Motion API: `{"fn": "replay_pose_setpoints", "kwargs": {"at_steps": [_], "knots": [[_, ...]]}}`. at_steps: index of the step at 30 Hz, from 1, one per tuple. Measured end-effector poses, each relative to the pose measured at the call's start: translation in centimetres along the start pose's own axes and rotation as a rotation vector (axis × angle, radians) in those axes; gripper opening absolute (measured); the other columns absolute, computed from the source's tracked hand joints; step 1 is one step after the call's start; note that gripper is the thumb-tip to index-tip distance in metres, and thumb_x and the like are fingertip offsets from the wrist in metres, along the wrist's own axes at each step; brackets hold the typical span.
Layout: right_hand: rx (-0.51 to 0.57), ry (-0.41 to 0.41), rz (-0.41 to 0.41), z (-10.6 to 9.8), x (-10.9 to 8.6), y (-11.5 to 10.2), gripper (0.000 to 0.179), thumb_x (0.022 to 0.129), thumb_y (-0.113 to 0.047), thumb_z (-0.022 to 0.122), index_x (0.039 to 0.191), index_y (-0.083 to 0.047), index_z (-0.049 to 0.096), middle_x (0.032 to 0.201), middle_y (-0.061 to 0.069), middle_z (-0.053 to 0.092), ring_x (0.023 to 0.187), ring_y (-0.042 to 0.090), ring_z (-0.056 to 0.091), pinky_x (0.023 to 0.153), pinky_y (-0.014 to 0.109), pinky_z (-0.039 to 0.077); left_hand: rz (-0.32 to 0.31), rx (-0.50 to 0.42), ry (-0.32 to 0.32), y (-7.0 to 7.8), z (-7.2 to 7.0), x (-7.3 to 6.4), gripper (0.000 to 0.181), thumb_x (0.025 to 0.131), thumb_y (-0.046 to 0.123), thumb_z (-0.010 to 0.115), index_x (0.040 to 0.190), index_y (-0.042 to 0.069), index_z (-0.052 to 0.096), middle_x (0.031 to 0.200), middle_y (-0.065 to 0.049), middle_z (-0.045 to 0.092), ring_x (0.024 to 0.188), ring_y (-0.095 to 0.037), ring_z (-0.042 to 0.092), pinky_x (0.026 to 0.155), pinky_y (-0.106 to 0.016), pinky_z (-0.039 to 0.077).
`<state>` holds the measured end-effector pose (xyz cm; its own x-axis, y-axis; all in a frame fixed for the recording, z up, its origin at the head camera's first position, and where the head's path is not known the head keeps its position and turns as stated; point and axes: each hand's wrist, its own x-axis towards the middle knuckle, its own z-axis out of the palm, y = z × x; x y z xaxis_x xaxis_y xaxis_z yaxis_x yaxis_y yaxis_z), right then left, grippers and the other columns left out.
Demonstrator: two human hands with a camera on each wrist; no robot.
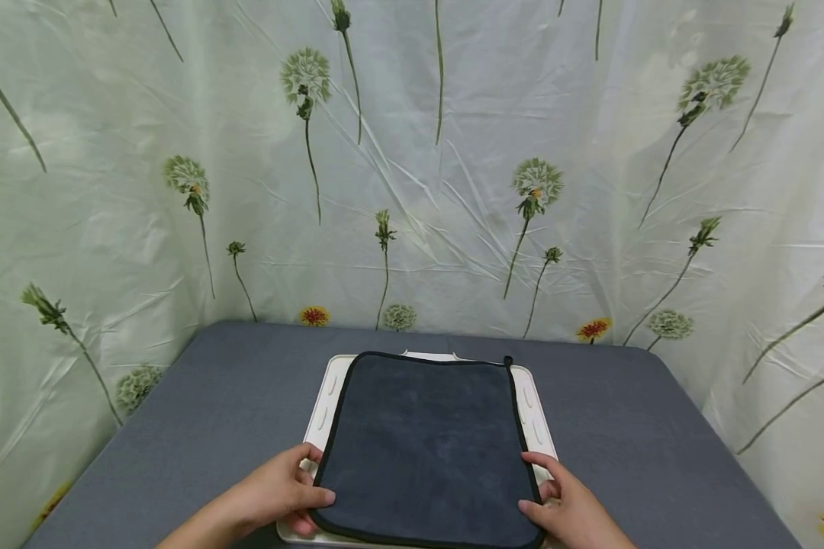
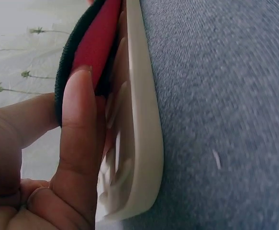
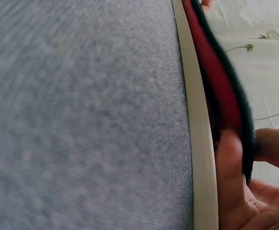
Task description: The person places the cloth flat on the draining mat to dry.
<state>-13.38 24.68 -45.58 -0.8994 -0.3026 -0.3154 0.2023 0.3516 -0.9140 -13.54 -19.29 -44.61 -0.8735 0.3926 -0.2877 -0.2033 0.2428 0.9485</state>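
Note:
A dark navy cloth mat (image 1: 429, 446) with black edging, a small loop at its far right corner and a red underside lies over a white ridged plastic tray (image 1: 327, 399). My left hand (image 1: 278, 492) pinches the mat's near left edge, thumb on top and fingers underneath. At the near right edge, my right hand (image 1: 568, 503) grips it the same way. Both wrist views show the red underside (image 2: 97, 40) lifted off the tray where the fingers (image 3: 229, 158) reach under. Most of the tray is hidden, with strips showing along its left, right and far sides.
The tray stands on a table (image 1: 632, 442) covered in grey cloth, which extends to both sides of it. Behind and beside the table hangs a pale curtain (image 1: 439, 191) printed with dandelions.

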Motion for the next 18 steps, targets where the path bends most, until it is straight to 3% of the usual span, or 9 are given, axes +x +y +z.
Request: {"fn": "replay_pose_setpoints", "kwargs": {"at_steps": [5,12,18], "knots": [[-0.025,0.070,0.031,0.4,-0.1,0.1,0.084,0.089,-0.013,0.079,0.154,0.000,0.028,0.086,0.007,0.059,0.054,0.017,0.061,0.055,0.039,0.058,-0.012,0.020,0.006,0.1,-0.1,-0.4,0.054,0.086,0.006,0.078,0.120,-0.004,0.038,0.074,-0.009,0.060,0.053,-0.012,0.067,0.049,-0.024,0.056],[-0.224,0.265,0.120,1.1,0.0,-0.6,0.077,0.081,-0.016,0.086,0.147,-0.009,0.045,0.090,0.006,0.054,0.052,0.020,0.060,0.052,0.038,0.056,-0.054,0.109,0.027,0.6,0.4,-0.7,0.049,0.084,0.005,0.081,0.110,0.001,0.040,0.072,-0.013,0.060,0.050,-0.014,0.068,0.046,-0.026,0.055],[-0.369,0.325,0.124,1.6,0.1,-0.7,0.073,0.079,-0.017,0.088,0.143,-0.013,0.051,0.087,0.002,0.057,0.053,0.018,0.060,0.052,0.034,0.053,-0.078,0.197,0.059,1.1,0.5,-0.8,0.050,0.081,0.010,0.085,0.106,0.004,0.043,0.068,-0.012,0.062,0.047,-0.011,0.064,0.044,-0.027,0.054]]}}
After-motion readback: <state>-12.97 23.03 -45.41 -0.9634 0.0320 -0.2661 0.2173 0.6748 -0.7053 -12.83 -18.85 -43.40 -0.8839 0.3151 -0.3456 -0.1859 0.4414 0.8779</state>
